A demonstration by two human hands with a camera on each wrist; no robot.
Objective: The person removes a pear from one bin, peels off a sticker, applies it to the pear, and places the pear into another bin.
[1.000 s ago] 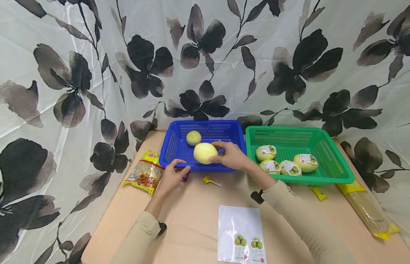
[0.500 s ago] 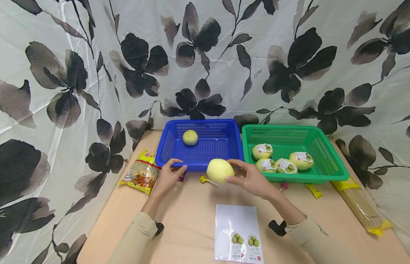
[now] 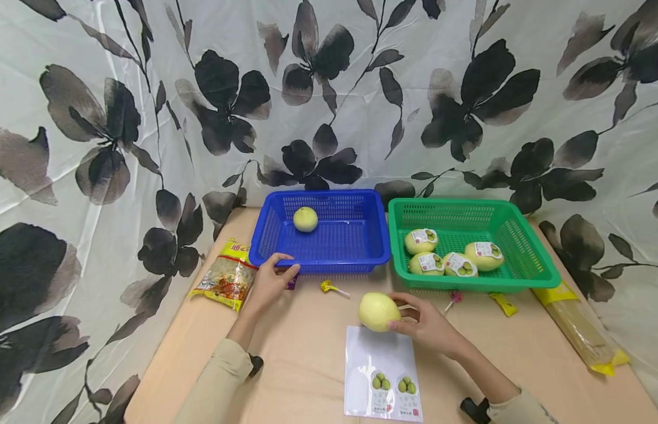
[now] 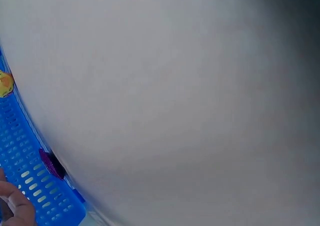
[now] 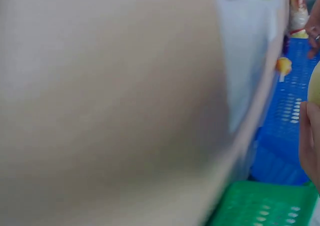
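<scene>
My right hand (image 3: 426, 327) holds a smooth pale yellow-green pear (image 3: 379, 312) between thumb and fingers, above the top edge of a white sticker sheet (image 3: 379, 368). No sticker shows on the pear's visible side. My left hand (image 3: 270, 285) grips the near left rim of a blue plastic basket (image 3: 336, 266), its thumb outside the rim. In that basket lies another pear (image 3: 305, 219). To the right, a green basket (image 3: 474, 285) holds several pears (image 3: 483, 256) with white printed stickers. The sheet shows two printed stickers near its lower edge.
A noodle bag (image 3: 228, 277) lies left of the blue basket. Along the baskets' front are a yellow lollipop (image 3: 329, 287), a purple wrapper (image 3: 291, 284), a pink lollipop (image 3: 456, 297) and a yellow candy (image 3: 503, 304). A long yellow-ended packet (image 3: 580, 330) lies far right.
My right hand has carried the pear out from over the blue basket, toward me and to the right, to above the sheet. The left hand has stayed on the basket rim.
</scene>
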